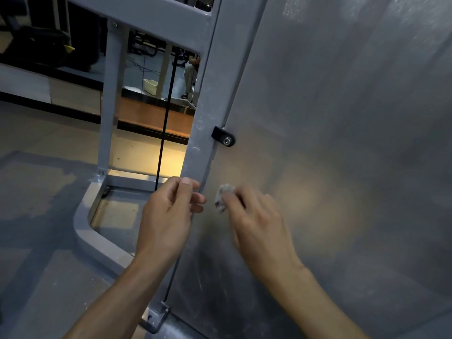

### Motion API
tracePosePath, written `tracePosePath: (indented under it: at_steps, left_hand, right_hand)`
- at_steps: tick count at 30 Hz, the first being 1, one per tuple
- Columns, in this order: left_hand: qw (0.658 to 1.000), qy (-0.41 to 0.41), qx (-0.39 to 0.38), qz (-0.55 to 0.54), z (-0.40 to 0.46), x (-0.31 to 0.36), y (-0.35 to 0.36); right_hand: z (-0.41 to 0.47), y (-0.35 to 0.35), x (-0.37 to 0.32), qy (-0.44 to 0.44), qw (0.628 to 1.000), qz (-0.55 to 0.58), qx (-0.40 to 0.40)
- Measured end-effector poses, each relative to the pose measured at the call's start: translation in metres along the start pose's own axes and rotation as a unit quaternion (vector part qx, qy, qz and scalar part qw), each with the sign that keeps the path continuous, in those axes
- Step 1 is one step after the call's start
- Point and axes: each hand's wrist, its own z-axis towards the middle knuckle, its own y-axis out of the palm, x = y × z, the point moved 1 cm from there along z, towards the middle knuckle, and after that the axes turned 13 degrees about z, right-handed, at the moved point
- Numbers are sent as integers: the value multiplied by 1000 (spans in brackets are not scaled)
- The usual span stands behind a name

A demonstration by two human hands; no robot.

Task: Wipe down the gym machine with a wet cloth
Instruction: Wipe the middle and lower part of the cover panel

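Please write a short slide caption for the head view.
Right hand presses small cloth on machine's grey panel; left hand hovers beside.

No legible text, label, brand mark, number or sign appears on any surface in view. The grey panel (342,118) and the grey frame upright (203,113) of the gym machine carry only scuffs and smears, and the black bracket (222,136) at the panel's left edge bears a plain bolt head with no readable marking.
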Motion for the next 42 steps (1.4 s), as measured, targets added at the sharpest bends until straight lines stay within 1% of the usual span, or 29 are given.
tracePosePath:
  at_steps: [3,6,8,11,13,15,18,21,23,27,28,30,34,36,39,42]
  left_hand:
    - [1000,2,-8,6,0,-1,0]
    - [1000,9,-14,14,-1,-2,-1]
    - [1000,13,-18,19,-2,-3,-2]
    - [999,8,-27,21,-3,-4,-2]
    - [999,4,-31,20,-3,-5,-2]
    - [999,2,-32,22,-3,-6,-2]
    - [999,3,-34,25,-2,-6,-1]
    - [999,-1,-35,25,-1,-7,2]
    - [999,0,-39,31,-2,-7,3]
    - [998,5,-47,43,-3,-8,5]
    - [998,6,-50,45,-3,-8,6]
    - [997,7,-55,46,-3,-8,8]
    - [996,11,-62,58,-4,-7,10]
    - [996,17,-66,64,-5,-6,12]
    - [994,20,-69,77,-7,-6,13]
    - [994,22,-73,84,-8,-6,14]
  right_hand:
    - [-29,21,-6,-25,997,-16,-65]
    - [-32,16,-2,-27,996,-4,-81]
    - [-17,-2,4,-18,998,15,-54]
    - [6,-31,16,9,999,28,17]
    - [8,-34,18,11,999,24,28]
    - [-5,-19,12,1,1000,6,-1]
    - [-35,10,3,-19,997,-25,-70]
    - [-42,11,1,-29,995,-20,-92]
    - [-30,-4,5,-24,997,-4,-79]
    - [-1,-43,23,12,1000,10,13]
    - [0,-46,25,19,1000,12,23]
    - [-12,-37,23,12,1000,6,2]
    - [-57,-2,12,-18,993,-20,-118]
    - [-66,0,12,-22,990,-23,-135]
    - [-54,-20,20,-11,994,-8,-109]
    - [-30,-50,33,35,999,9,-25]
